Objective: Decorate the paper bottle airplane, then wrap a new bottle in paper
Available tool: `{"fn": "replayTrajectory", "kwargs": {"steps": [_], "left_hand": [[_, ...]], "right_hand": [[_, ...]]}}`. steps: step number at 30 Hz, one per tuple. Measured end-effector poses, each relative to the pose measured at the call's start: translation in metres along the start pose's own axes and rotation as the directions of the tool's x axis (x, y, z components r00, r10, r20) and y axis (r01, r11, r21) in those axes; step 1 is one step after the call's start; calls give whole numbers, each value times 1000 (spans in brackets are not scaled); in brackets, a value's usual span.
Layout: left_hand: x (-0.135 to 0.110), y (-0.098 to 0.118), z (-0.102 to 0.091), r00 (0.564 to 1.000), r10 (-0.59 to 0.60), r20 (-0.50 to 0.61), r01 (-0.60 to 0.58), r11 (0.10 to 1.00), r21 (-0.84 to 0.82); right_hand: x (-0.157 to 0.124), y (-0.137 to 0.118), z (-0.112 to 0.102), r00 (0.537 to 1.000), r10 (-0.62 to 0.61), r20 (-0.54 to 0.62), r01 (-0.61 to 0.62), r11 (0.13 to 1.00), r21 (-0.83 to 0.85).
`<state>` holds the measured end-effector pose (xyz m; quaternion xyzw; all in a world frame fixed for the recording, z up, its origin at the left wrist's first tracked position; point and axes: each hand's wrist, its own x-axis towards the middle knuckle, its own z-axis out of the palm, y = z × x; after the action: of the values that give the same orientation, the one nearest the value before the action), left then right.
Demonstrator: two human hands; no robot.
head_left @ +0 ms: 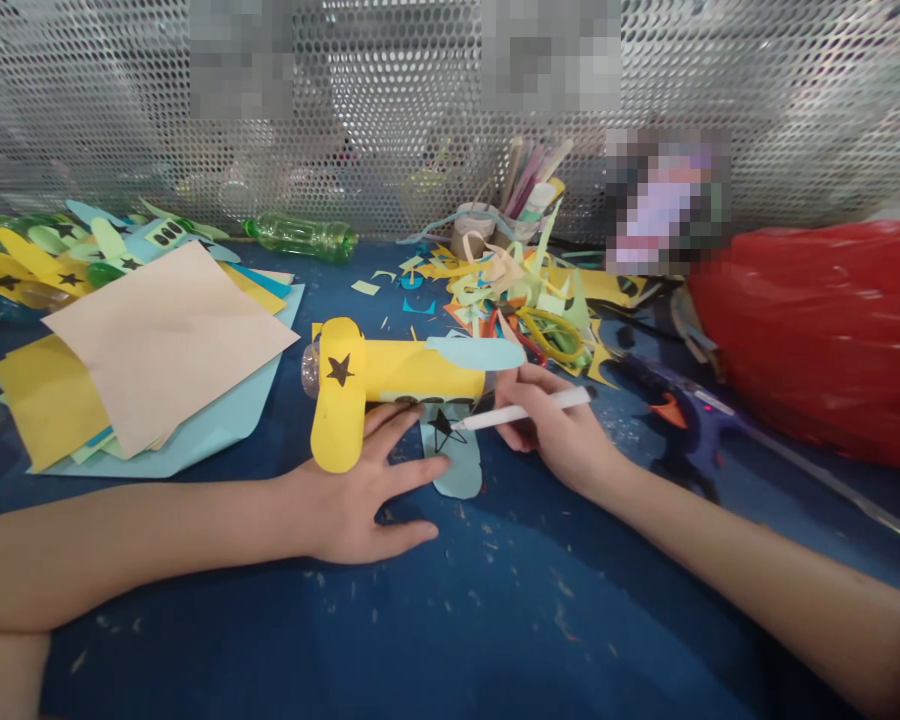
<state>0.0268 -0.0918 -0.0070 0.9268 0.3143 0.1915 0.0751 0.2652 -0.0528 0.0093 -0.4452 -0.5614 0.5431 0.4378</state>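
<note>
A toy airplane (412, 368) made of a bottle wrapped in yellow paper lies on the blue table. Its yellow crosspiece at the left end bears a dark star. One light blue paper wing (457, 470) rests flat towards me, with a partly filled black star on it. My left hand (375, 480) lies with fingers spread, the index fingertip on that wing and other fingers reaching beside the yellow body. In my right hand (551, 425) is a white marker (525, 408), its tip at the star.
Paper sheets (172, 350) are stacked at left, near finished paper-and-bottle pieces. A green bottle (300, 238) lies at the back. Paper scraps (525, 280) and yellow-handled scissors (551, 335) sit behind the airplane. A purple glue gun (690, 405) and red plastic bag (817, 330) are at right.
</note>
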Motion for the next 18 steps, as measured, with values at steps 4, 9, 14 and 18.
{"fn": "replayTrajectory", "kwargs": {"steps": [4, 9, 14, 18], "left_hand": [[0, 0, 0, 1000, 5, -5, -5, 1000, -10], [0, 0, 0, 1000, 8, -15, -8, 1000, -8], [0, 0, -1, 1000, 9, -17, -9, 1000, -14], [0, -1, -1, 1000, 18, -18, -18, 1000, -12]], "right_hand": [[0, 4, 0, 997, -66, 45, 66, 998, 0], [1, 7, 1, 994, -88, 61, 90, 995, -37], [1, 7, 1, 994, -96, 59, 101, 992, -81], [1, 7, 2, 994, -87, 67, 94, 990, -109]]}}
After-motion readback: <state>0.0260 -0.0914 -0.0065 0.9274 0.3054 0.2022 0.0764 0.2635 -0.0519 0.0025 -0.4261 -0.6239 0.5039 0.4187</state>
